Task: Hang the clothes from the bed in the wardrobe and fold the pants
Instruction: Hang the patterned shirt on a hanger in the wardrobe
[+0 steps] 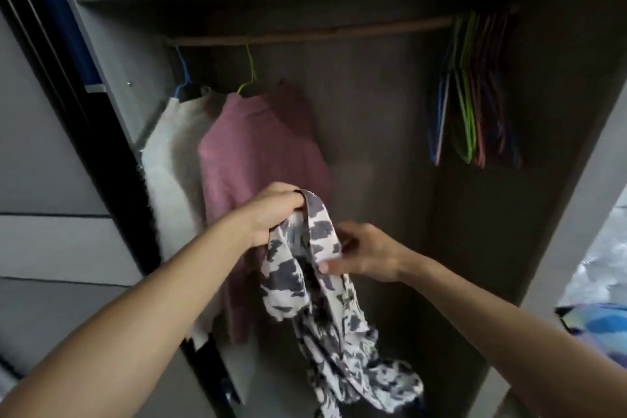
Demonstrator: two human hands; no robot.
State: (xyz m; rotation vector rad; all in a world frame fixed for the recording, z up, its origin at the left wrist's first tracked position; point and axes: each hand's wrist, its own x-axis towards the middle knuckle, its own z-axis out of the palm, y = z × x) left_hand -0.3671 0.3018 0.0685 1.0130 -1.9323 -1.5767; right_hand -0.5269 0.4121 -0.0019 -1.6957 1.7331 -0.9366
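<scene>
At the left side of the open wardrobe, a white fluffy garment [169, 159] hangs on a blue hanger [183, 71]. Just beside it a pink sweater [258, 153] hangs on a green hanger [250, 68]. Both hooks sit on the wooden rod [322, 32].

In front of the pink sweater is my left hand [271, 214]. Its grip is pressed together around the top end of the patterned garment [322, 309], with the fingers curled over a bunch of the cloth. The garment hangs from this grip in the air, in front of the wardrobe opening. Its long axis runs almost straight down and leans a little to the right. The upper end points to the rod and the loose end is crumpled low.

My right hand [366, 251] touches the garment from the right side, a little lower than the left one. Its thumb pinches an edge of the cloth; the other fingers go behind it, and I cannot see them well.

The empty hangers [471, 92] are bunched at the right end of the rod, up and to the right of both hands. The right hand is the nearer one, so I judge it should reach for a hanger while the left holds the garment.

At the far right edge, some blue cloth [597, 326] lies outside the wardrobe, I think on the bed.
</scene>
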